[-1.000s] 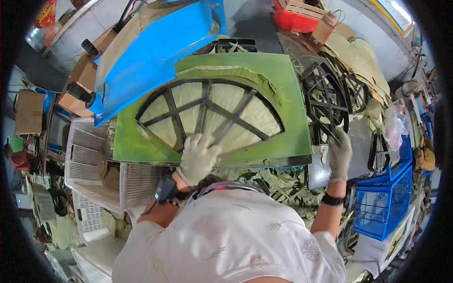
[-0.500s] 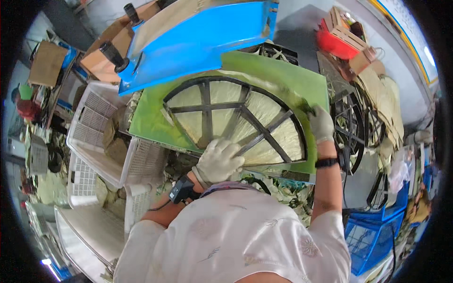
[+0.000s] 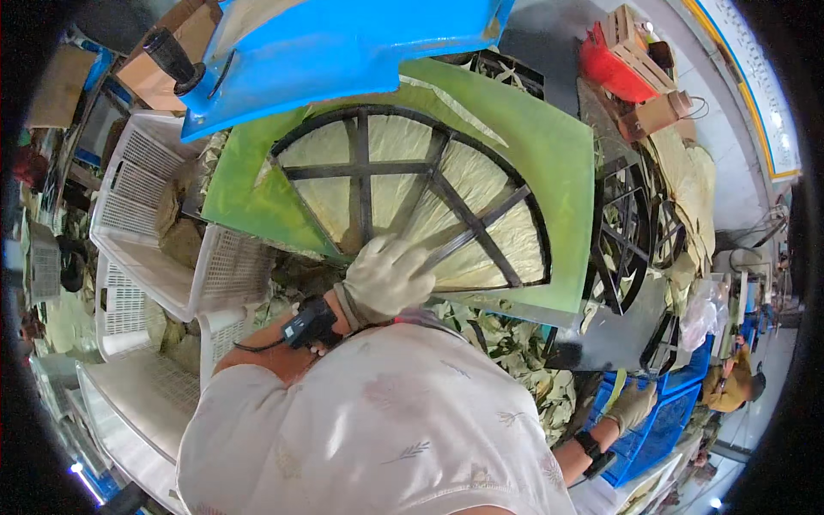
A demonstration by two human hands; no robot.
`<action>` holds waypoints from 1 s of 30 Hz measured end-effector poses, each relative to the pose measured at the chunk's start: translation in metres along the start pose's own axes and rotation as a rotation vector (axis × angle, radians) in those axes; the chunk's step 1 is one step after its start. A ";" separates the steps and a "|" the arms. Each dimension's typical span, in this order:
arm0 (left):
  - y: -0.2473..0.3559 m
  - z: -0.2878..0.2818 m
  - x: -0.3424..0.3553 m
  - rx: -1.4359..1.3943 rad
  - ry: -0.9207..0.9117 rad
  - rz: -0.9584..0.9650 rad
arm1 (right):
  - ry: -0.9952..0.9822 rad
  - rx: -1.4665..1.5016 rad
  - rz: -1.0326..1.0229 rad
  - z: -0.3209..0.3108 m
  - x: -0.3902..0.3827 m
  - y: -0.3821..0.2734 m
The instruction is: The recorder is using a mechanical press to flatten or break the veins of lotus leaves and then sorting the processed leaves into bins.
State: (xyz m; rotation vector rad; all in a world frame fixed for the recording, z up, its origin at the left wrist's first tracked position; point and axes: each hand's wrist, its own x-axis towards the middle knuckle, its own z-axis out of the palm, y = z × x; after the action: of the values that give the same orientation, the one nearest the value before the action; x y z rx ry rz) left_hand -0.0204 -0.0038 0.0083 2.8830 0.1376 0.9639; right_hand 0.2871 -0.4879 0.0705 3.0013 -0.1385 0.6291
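A fan-shaped black frame [image 3: 365, 144] with crossing bars lies on a green board [image 3: 568, 172] in front of me. Pale, creased leaf-like sheet [image 3: 319, 148] fills the openings between the bars. My left hand [image 3: 386, 276], in a whitish glove, rests at the frame's near corner, fingers spread and flat. Low at the right, beside a blue crate [image 3: 678, 421], is my gloved right hand [image 3: 633, 405]. Its fingers are bent, with a thin green leaf strip [image 3: 614, 388] at the thumb side that seems to be held. The fingertips show poorly.
A blue machine plate [image 3: 343, 69] with a black handle [image 3: 169, 58] overhangs the board's far edge. White perforated crates [image 3: 146, 184] stand at my left. Leaf scraps [image 3: 532, 378] lie below the board. More black frames [image 3: 622, 232] lean at right; another person [image 3: 734, 378] is beyond.
My right hand has left the board's right side and swung down toward me to the blue crate. My left hand stays on the frame's near corner. The view has shifted slightly.
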 end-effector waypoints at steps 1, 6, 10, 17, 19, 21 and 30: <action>0.002 -0.003 0.003 -0.027 -0.057 -0.007 | -0.078 0.334 -0.042 -0.010 -0.008 -0.031; 0.004 -0.012 0.015 -0.091 -0.246 -0.012 | -0.056 0.719 -0.773 -0.037 -0.062 -0.225; 0.004 -0.033 0.025 -0.098 -0.173 -0.059 | -0.305 0.776 -1.323 -0.078 -0.093 -0.331; 0.003 -0.047 0.026 -0.020 -0.315 -0.139 | -0.229 0.445 -1.677 -0.067 -0.101 -0.384; 0.004 -0.045 0.025 0.005 -0.338 -0.151 | -0.246 0.333 -1.706 -0.071 -0.102 -0.387; 0.006 -0.045 0.026 0.018 -0.382 -0.160 | -0.266 0.456 -1.657 -0.073 -0.108 -0.379; 0.013 -0.053 0.029 0.038 -0.381 -0.118 | 0.086 0.831 -1.490 -0.122 -0.134 -0.349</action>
State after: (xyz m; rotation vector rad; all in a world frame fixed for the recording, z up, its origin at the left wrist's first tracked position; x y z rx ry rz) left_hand -0.0281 -0.0100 0.0695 2.9876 0.2919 0.3863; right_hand 0.1527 -0.1209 0.1099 2.4459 2.4902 0.5943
